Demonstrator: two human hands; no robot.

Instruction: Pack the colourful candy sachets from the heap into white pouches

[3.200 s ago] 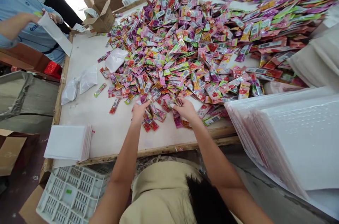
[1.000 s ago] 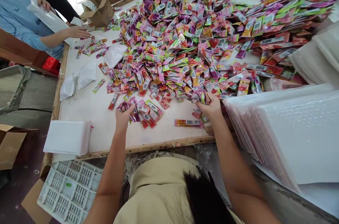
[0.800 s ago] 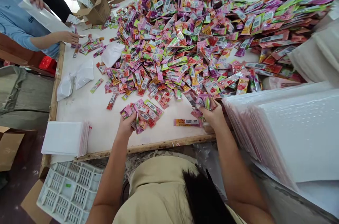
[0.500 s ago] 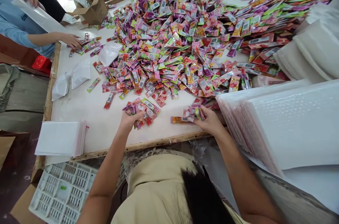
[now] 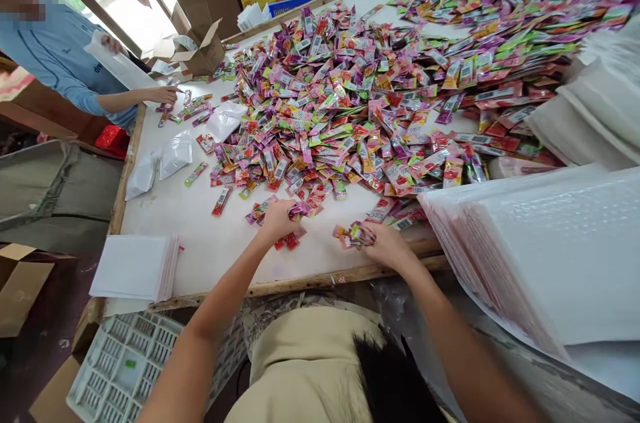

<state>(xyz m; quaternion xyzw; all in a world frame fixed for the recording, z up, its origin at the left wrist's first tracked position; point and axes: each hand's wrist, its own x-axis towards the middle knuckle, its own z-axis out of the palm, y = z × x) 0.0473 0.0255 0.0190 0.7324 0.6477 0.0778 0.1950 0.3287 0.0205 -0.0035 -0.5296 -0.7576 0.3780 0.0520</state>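
My left hand (image 5: pixel 279 219) is closed on a few small packets (image 5: pixel 299 210), with more loose packets (image 5: pixel 287 239) lying on the table under and beside it. To its right, my right hand (image 5: pixel 387 244) grips a small bunch of packets (image 5: pixel 355 235) near the table's front edge. Beyond both hands spreads a large pile of pink, purple and green packets (image 5: pixel 320 109). Two single packets (image 5: pixel 221 201) (image 5: pixel 195 173) lie left of the pile.
White padded envelopes are stacked at the right (image 5: pixel 560 249) and front left (image 5: pixel 133 266). Filled white pouches (image 5: pixel 176 155) lie on the left. A person's hand (image 5: pixel 163 95) touches packets at the far left. An open carton (image 5: pixel 205 53) stands behind; a white crate (image 5: pixel 125 363) is below.
The view has shifted, so the scene sits further right and lower. My left hand has moved right over its packets. My right hand now holds the orange packets that lay on the table beside it.
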